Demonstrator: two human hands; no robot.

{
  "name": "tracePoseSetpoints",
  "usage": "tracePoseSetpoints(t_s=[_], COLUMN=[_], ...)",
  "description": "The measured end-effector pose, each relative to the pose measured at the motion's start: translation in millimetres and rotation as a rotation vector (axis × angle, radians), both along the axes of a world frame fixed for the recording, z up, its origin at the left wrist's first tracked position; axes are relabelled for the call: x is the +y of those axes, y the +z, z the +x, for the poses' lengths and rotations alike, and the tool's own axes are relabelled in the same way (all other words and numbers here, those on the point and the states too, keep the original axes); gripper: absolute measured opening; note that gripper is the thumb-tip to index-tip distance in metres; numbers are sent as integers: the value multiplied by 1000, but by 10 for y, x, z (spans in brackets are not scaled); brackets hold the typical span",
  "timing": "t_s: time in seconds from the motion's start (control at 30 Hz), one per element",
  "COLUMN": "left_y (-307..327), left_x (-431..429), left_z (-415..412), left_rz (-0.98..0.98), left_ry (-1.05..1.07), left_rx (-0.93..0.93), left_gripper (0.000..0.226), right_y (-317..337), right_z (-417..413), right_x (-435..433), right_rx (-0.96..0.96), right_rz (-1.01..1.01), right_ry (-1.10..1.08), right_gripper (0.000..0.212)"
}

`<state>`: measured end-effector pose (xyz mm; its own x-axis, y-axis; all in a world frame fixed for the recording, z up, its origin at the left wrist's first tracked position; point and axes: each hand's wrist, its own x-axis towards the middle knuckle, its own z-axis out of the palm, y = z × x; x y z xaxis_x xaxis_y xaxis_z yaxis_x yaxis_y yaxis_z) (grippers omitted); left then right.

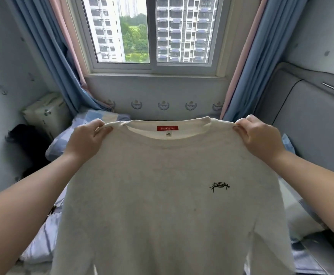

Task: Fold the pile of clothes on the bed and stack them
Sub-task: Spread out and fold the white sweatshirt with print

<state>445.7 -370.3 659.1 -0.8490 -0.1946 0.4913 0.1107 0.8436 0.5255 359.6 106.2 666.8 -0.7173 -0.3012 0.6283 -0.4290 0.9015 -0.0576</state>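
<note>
Hanging white shirt, red label unreadable

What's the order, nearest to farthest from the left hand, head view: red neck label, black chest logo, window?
1. red neck label, collar, right of the left hand.
2. black chest logo, lower right on the shirt.
3. window, far wall.

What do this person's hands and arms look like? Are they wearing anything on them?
The left hand and right hand are bare: no gloves, and no ring, watch or bracelet shows. The left forearm and right forearm are bare too, with no sleeve in view as far as the picture's edge.
</note>
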Motion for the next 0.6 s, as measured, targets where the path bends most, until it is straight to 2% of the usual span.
tracePoseSetpoints(t_s=[0.13,0.27,0.37,0.47,0.53,0.6], left_y=[-330,-957,-1688,-2587,-3284,-4082], left_x=[-199,-374,-444,-456,-390,-289], left_z=[-849,-2089,-3166,-4162,-4552,-4623], left_rz=[-60,-117,-158,-141,-154,-165], left_ry=[15,33,58,134,223,208], left_rx=[-71,-159,-244,-288,-395,-556], left_gripper=[49,36,33,30,42,56], right_y=[-294,-882,-1547,-2380,-3091,-3848], right_z=[-784,-1915,-2898,-3789,-4155,-4239], right_x=[-224,-524,-810,-1191,-1455,-1702], right_rx=[-45,-263,-444,-545,-619,-765], right_rz=[86,90,98,34,22,10], right_ry=[-89,-202,-314,-418,-473,-485], right_gripper=[31,33,34,30,42,60])
